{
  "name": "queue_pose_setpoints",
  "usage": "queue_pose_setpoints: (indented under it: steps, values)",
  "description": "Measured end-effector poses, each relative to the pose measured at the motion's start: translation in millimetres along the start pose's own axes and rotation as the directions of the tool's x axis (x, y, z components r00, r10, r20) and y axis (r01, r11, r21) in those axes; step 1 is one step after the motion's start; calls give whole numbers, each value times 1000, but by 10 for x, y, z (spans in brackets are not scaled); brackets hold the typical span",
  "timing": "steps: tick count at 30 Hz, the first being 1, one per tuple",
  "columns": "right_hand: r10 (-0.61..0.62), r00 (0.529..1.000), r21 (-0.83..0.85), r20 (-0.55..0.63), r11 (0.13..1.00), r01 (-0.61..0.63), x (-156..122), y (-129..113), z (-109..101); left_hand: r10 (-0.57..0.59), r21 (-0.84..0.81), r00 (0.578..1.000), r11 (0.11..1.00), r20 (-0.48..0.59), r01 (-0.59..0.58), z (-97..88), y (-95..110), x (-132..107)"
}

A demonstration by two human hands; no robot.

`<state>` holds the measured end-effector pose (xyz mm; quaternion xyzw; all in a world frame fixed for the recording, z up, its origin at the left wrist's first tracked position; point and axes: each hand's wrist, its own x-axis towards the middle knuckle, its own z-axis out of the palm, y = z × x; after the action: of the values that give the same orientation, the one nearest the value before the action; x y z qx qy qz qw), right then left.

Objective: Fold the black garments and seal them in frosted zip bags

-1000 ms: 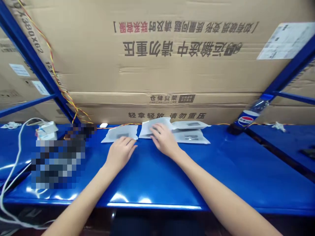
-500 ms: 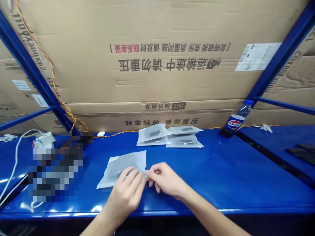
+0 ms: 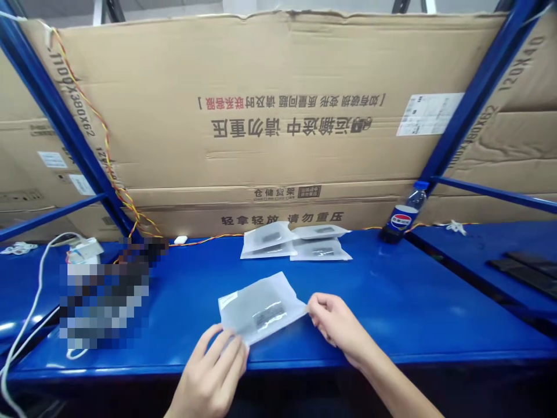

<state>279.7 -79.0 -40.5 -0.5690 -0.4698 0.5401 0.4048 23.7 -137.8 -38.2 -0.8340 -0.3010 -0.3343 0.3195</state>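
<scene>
A frosted white plastic bag point(image 3: 260, 306) with a small dark part inside is held just above the blue shelf point(image 3: 391, 302) near its front edge. My left hand point(image 3: 215, 371) pinches the bag's lower left corner. My right hand point(image 3: 337, 325) pinches its right corner with thumb and fingers closed. A pile of similar white bags point(image 3: 293, 241) lies at the back of the shelf, apart from both hands.
Large cardboard boxes point(image 3: 270, 116) fill the space behind the shelf. A Pepsi bottle point(image 3: 402, 217) leans at the back right. A white cable point(image 3: 26, 313) and small white box point(image 3: 85, 249) lie at left, by a blurred patch. Blue rack posts rise either side.
The bag was drawn from the back of the shelf toward the front edge. It has since turned and shifted right, and my hands have spread to its opposite corners.
</scene>
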Motion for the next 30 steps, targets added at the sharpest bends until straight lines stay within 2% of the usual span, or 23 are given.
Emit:
queue_pose_setpoints:
  steps: [3, 5, 10, 13, 17, 19, 22, 24, 26, 28, 30]
  values:
    - [-176, 983, -60, -58, 983, 173, 101, 51, -24, -24, 7, 999, 1000, 43, 24, -23, 25, -20]
    - [-247, 963, -88, -104, 967, 239, 167, 71, -16, -34, 22, 997, 999, 66, 33, -30, 25, -5]
    - [-250, 952, -89, -179, 967, 237, 301, 96, -44, -37, 43, 995, 999, 95, 33, -100, 6, 7]
    - [-271, 933, -94, -236, 962, 255, 291, 143, -20, -99, 0, 984, 995, 150, 100, -109, 37, 24]
    - [-354, 888, -127, -294, 935, 330, 130, 224, 80, -153, 0, 946, 987, 286, 159, 57, 32, 140]
    - [-350, 901, -130, -256, 936, 326, 21, 266, 136, -161, 3, 921, 985, 355, 172, 176, -18, 216]
    - [-318, 929, -122, -190, 947, 299, -114, 321, 222, -177, -81, 890, 970, 419, 231, 286, -87, 314]
    - [-300, 940, -81, -164, 954, 290, -156, 336, 277, -209, -153, 887, 944, 412, 293, 304, -64, 359]
    - [-277, 950, -51, -144, 961, 272, -148, 318, 321, -269, -198, 889, 912, 370, 358, 306, 43, 392]
    - [-258, 957, -112, -130, 963, 244, -95, 260, 345, -321, -222, 891, 889, 321, 400, 314, 216, 419]
    - [-247, 961, -254, -124, 944, 210, -19, 169, 348, -331, -253, 902, 880, 279, 401, 331, 397, 441]
